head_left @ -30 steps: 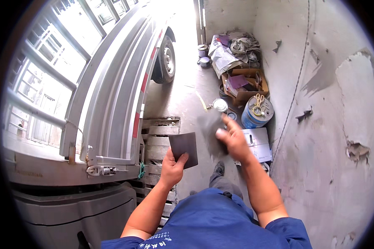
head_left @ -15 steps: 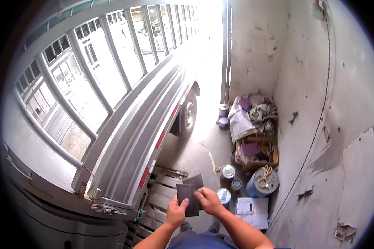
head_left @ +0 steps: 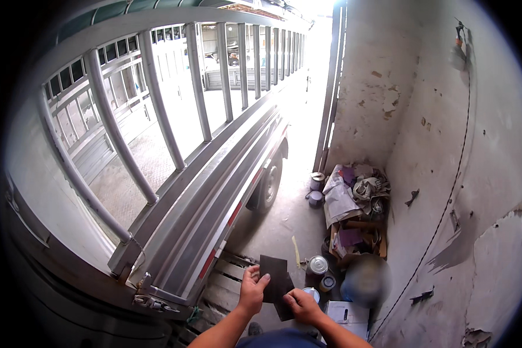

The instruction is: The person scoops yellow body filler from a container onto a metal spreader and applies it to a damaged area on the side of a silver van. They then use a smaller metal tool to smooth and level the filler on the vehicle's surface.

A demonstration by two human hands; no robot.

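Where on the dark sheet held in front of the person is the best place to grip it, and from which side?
Likely the dark sheet by its lower left edge, from the left, where the left hand already pinches it; it is thin and flat, so edges suit.

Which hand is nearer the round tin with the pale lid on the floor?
Right. The right hand sits just below-left of the tin, while the left hand is farther left, past the dark sheet both hold.
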